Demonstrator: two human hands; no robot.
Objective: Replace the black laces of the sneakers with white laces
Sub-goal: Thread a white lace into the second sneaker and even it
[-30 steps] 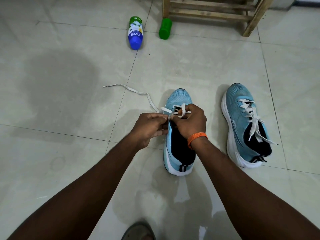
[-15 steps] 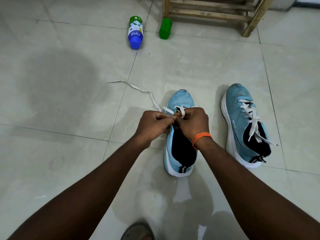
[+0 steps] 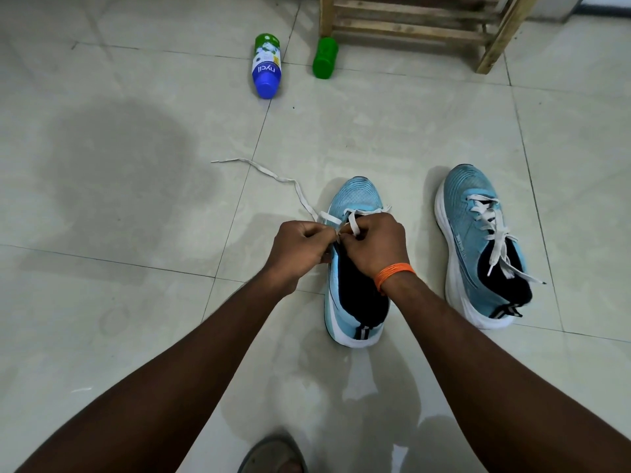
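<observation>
Our left hand and right hand pinch the white lace near the toe end of the blue sneaker on the floor; we judge lacing barely begun, the next crossing needing a steady tip.

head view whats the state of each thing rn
sneaker under the hands, white lace only through the front eyelets
white lace, one end trailing loose on the floor
other sneaker, laced white, ends untied
left hand, pinching the lace
right hand, pinching the lace
blue bottle, lying on its side
</observation>
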